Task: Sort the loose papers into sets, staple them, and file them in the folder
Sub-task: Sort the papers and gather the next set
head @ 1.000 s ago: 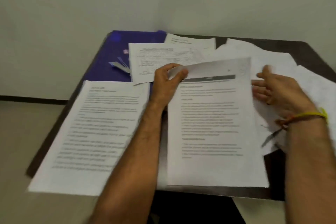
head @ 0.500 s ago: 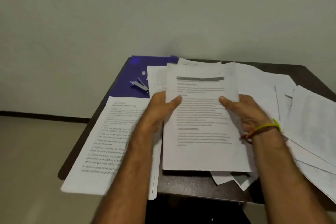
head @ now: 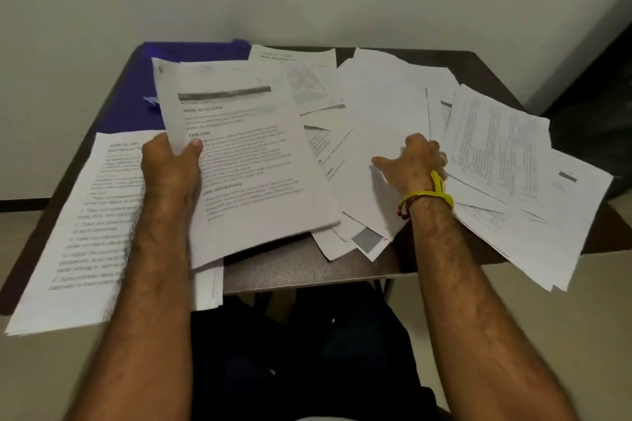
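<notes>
White printed set [head: 246, 161] held above counter [head: 301, 267], tilted, pinched at its left edge by left hand [head: 171, 167], thumb on top. Right hand [head: 413, 161] on loose papers [head: 496, 154], fingers curled into the heap; firm hold not confirmed. Blue folder [head: 136, 92] at far left, part covered; stapler barely visible. Risks: one-edge hold lets sheets fan or slip; overhanging sheets at right edge likely to slide off if dragged.
</notes>
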